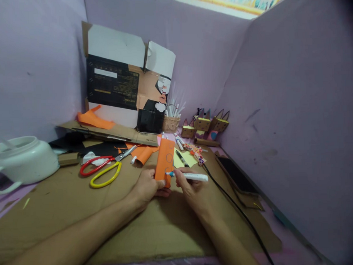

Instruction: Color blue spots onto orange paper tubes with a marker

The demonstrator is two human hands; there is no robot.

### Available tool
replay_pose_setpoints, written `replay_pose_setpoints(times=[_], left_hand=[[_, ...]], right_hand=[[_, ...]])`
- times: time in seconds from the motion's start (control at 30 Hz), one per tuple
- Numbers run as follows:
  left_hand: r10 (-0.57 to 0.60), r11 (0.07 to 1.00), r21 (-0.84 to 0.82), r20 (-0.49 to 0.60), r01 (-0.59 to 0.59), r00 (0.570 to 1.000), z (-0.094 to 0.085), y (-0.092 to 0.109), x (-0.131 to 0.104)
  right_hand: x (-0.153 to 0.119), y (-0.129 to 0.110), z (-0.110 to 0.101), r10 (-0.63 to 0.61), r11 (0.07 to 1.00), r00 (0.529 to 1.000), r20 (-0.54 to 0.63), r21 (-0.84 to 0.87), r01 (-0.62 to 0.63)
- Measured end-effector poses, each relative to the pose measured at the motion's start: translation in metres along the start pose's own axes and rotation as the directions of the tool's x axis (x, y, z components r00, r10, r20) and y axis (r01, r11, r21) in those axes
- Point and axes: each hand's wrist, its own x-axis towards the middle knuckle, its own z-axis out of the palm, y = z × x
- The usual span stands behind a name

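My left hand point(148, 186) is closed on the lower end of an orange strip point(165, 154), thumb on its front. Hexagon-like outlines run down the strip's face. In my right hand point(192, 188) is a white marker point(195, 176) with a blue tip, which points left and meets the strip near its lower part. Red and yellow handled scissors point(118, 164) lie partly open to the left. Just behind my right hand, a black pen point(182, 158) rests on yellow paper point(190, 160).
A white pot point(27, 163) stands at the left. Behind are a printed cardboard box point(113, 82), a basket of markers point(171, 124) and small cardboard animal figures point(202, 124). A black cable point(232, 202) crosses the cardboard mat point(134, 238) at right, near a dark phone-like slab point(236, 173).
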Motion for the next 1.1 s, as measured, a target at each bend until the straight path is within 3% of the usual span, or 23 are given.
replay_pose_setpoints(times=[0.27,0.57,0.73,0.87,1.0,1.1], left_hand=[[0.027,1.0,0.013,0.011,-0.027,1.0,0.0,-0.001,-0.002],[0.021,1.0,-0.004,0.006,-0.021,1.0,0.001,-0.002,-0.002],[0.027,1.0,0.002,0.018,-0.027,0.999,0.0,0.0,-0.002],[0.037,0.999,-0.014,0.062,-0.036,0.997,-0.001,-0.002,-0.003],[0.078,0.997,0.019,0.12,-0.081,0.99,0.0,-0.004,-0.005],[0.109,0.978,0.168,0.093,-0.124,0.99,0.002,-0.006,-0.007]], right_hand=[[0.004,-0.002,-0.005,0.061,0.997,0.994,-0.091,-0.033,-0.064],[0.004,-0.016,-0.004,0.011,0.998,0.993,-0.12,-0.061,-0.019],[0.005,-0.012,-0.003,0.022,0.998,0.989,-0.143,0.061,-0.014],[0.01,-0.004,-0.006,0.128,0.97,0.971,-0.202,0.229,-0.08],[0.014,0.001,-0.005,0.23,0.935,0.965,-0.126,0.302,-0.183],[0.015,0.001,0.001,0.252,0.908,0.963,-0.091,0.365,-0.203]])
